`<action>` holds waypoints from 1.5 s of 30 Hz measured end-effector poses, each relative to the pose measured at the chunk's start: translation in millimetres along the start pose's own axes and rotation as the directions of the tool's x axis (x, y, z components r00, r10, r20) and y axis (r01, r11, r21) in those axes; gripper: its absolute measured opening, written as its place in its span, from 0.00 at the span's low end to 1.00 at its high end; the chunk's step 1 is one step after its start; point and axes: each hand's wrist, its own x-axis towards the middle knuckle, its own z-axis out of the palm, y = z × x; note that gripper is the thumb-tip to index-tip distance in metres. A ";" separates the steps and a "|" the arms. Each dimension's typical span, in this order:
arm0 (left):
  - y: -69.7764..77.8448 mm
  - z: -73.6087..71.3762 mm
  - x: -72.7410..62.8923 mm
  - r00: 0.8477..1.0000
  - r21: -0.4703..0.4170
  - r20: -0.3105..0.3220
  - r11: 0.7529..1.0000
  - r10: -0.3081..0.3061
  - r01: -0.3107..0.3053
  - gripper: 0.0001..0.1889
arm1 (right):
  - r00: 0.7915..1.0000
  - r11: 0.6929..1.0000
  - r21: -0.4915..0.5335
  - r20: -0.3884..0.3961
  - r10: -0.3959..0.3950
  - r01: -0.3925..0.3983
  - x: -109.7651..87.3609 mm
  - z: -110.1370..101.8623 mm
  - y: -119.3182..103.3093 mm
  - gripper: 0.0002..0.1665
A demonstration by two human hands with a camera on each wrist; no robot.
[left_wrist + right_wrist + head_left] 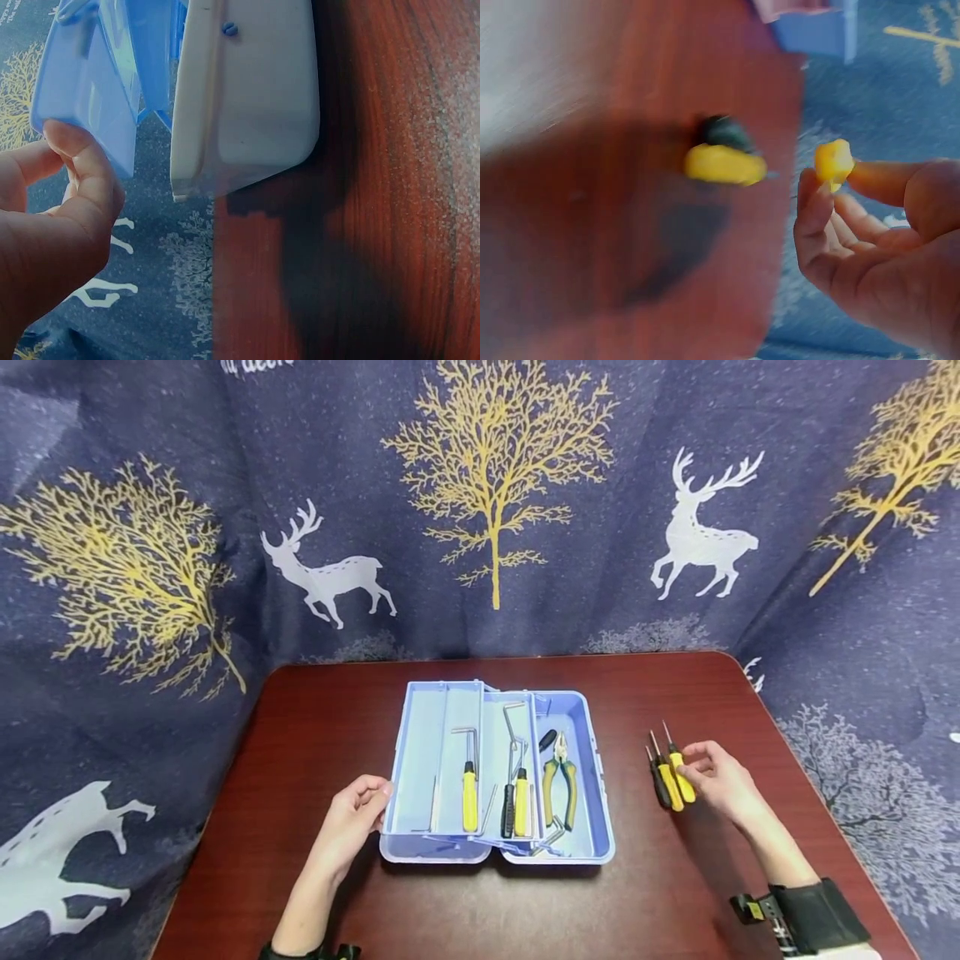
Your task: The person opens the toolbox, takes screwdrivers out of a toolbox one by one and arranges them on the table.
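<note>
My left hand (358, 814) pinches the outer edge of the upper left tray (420, 735) of an opened blue toolbox (604, 802). On the right side of the table, my right hand (720, 783) pinches a yellow-handled screwdriver (682, 777) between thumb and fingers. In the right wrist view its handle end (834, 161) appears raised above the table. Beside it lie another yellow-handled screwdriver (669, 788) and a black-handled screwdriver (660, 785), blurred in the right wrist view.
The toolbox trays hold a yellow screwdriver (470, 797), a second yellow one (521, 802), a black-handled tool (508, 810) and several hex keys. Green-handled pliers (570, 785) and a black piece (548, 740) lie in the deep compartment. A patterned cloth (525, 635) hangs behind the table.
</note>
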 end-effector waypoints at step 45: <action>-3.7 -1.8 2.0 1.000 -0.021 0.008 1.000 0.015 -0.015 0.10 | 0.997 0.993 -0.087 0.019 0.081 -0.079 2.1 13.9 31.7 0.18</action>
